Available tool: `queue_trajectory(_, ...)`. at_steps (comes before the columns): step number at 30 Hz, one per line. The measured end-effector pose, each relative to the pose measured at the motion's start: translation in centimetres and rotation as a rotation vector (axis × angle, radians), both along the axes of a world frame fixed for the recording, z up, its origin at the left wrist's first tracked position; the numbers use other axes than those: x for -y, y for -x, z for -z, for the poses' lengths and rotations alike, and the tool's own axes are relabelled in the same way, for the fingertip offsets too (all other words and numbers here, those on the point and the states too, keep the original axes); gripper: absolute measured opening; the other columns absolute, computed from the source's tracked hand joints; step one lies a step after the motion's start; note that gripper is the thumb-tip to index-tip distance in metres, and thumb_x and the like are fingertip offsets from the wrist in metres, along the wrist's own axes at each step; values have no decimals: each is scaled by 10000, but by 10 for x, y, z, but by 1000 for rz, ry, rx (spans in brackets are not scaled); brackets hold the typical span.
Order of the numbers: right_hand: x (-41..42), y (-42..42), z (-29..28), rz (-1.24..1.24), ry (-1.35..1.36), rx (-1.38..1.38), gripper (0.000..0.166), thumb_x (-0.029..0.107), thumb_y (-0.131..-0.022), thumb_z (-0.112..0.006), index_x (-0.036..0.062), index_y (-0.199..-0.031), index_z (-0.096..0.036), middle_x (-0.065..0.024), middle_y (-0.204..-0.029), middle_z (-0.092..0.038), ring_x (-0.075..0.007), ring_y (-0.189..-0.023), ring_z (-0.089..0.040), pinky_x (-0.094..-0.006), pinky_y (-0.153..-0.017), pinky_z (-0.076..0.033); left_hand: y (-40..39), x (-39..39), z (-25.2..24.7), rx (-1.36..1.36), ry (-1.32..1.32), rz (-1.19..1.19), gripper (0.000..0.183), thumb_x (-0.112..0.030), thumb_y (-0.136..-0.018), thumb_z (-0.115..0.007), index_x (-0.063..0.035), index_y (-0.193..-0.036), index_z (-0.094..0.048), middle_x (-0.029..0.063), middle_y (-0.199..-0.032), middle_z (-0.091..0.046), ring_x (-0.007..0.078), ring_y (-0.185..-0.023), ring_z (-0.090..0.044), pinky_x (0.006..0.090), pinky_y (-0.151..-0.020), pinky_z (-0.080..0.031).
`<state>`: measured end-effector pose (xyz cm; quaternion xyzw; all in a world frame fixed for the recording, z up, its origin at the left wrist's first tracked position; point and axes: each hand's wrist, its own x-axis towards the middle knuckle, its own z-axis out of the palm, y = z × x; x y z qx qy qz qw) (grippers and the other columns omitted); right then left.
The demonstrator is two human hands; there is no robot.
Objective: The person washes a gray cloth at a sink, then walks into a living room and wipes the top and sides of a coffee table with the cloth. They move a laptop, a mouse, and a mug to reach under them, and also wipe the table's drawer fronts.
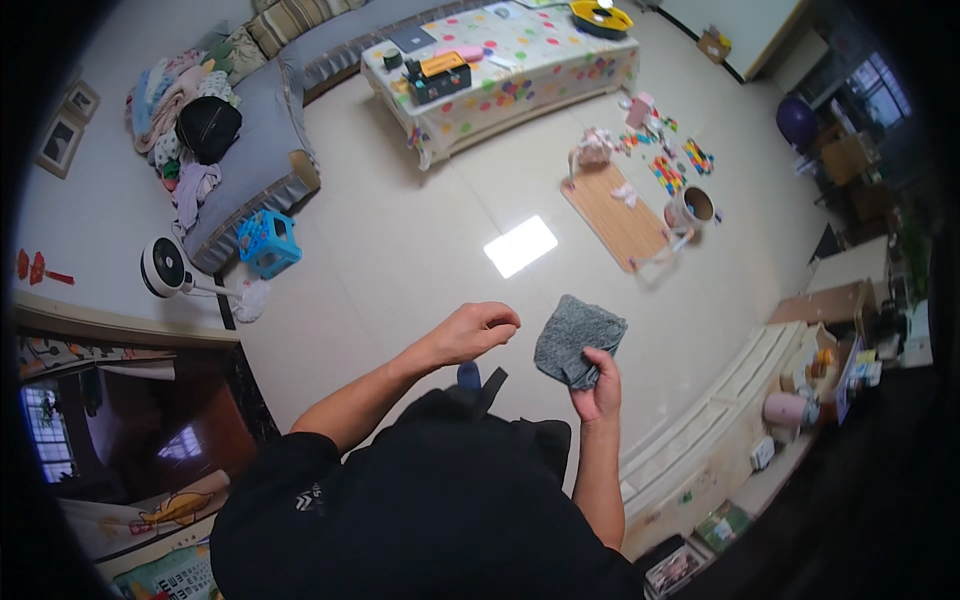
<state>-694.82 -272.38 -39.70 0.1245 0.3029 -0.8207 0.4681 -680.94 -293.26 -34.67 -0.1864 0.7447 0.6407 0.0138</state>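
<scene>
A folded grey cloth [576,336] is gripped at its lower edge by my right hand [600,382], thumb on top and fingers beneath it. My left hand [484,328] is to the left of the cloth, apart from it, with its fingers curled; whether they touch the thumb is hard to tell, and no object shows in them. Both hands are over the pale tiled floor [420,262], in front of my black shirt.
A low wooden folding table [615,214] stands ahead on the right, beside a bin [686,210] and scattered toy blocks [666,174]. Farther off is a table with a dotted cloth [517,82]. Leftward are a grey sofa [262,157], a blue stool [270,244] and a fan [166,266].
</scene>
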Motion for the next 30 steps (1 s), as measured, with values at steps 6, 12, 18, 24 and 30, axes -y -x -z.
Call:
queue_trajectory(6,124,25,-4,-216,9,-62,416,-7,-815,-541,-46,-1228,-508,-161,-1169,-604,-303,-1090,-591,-467,-999,-455,49,98,10,-68,163,-68,217,-152,-870,-615,-13,-1034,-642,81,-940,-654,160,-871,-609,291,-769,-495)
queue_trajectory(12,239,99,30,-444,-90,100,333,-19,-805,-546,-36,-1138,-537,-132,-1058,-619,-251,-937,-628,-412,-866,-525,60,181,11,55,-3,-326,207,-142,-875,-617,-4,-1028,-635,57,-866,-645,116,-830,-609,266,-748,-493)
queue_trajectory(18,410,148,-3,-790,13,-73,332,8,-812,-578,-36,-1137,-527,-136,-1062,-614,-243,-926,-635,-395,-843,-536,50,278,5,99,-52,-617,205,-136,-914,-584,22,-1039,-625,56,-881,-642,122,-812,-615,258,-725,-495)
queue_trajectory(24,528,170,-6,-780,11,-88,368,30,-828,-585,-57,-1178,-514,-146,-1078,-613,-261,-968,-634,-410,-876,-531,73,369,34,33,-198,-744,242,-166,-928,-578,16,-1084,-611,55,-887,-637,115,-790,-609,265,-716,-495)
queue_trajectory(30,595,156,22,-658,-108,4,335,13,-822,-555,-40,-1151,-532,-136,-1073,-620,-261,-972,-629,-416,-883,-522,91,492,55,160,34,-554,276,-206,-917,-601,22,-1070,-613,60,-887,-634,112,-815,-603,265,-730,-490)
